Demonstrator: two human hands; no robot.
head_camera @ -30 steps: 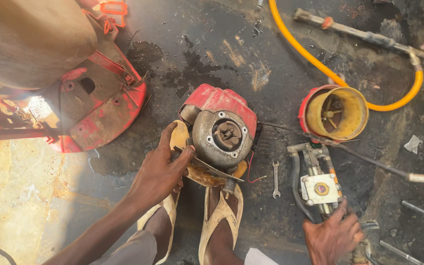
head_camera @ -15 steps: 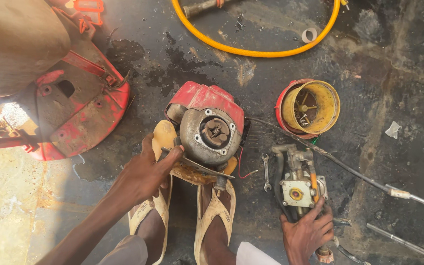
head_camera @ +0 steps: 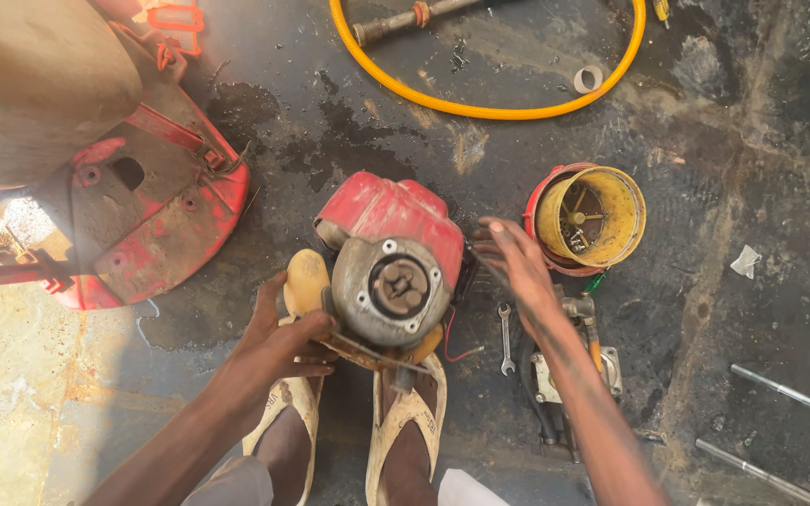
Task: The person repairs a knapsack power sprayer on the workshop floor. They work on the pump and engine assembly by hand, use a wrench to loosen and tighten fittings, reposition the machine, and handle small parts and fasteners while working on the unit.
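— What's on that dark oily floor (head_camera: 705, 309)?
— A small red engine (head_camera: 391, 267), centre frame. Left hand (head_camera: 278, 342) grips its eight-o'clock edge; right hand (head_camera: 517, 267), fingers spread, reaches from three o'clock.

The left hand (head_camera: 278, 342) grips the small red engine (head_camera: 391, 267) at its lower left edge, while the right hand (head_camera: 517, 267), fingers spread, hovers just beside its right side, near a yellow-lined cup (head_camera: 588, 217).

arms: my forearms bare, no sleeves | feet: worn tan sandals (head_camera: 410, 422) | legs: pale grey trousers (head_camera: 236, 483)
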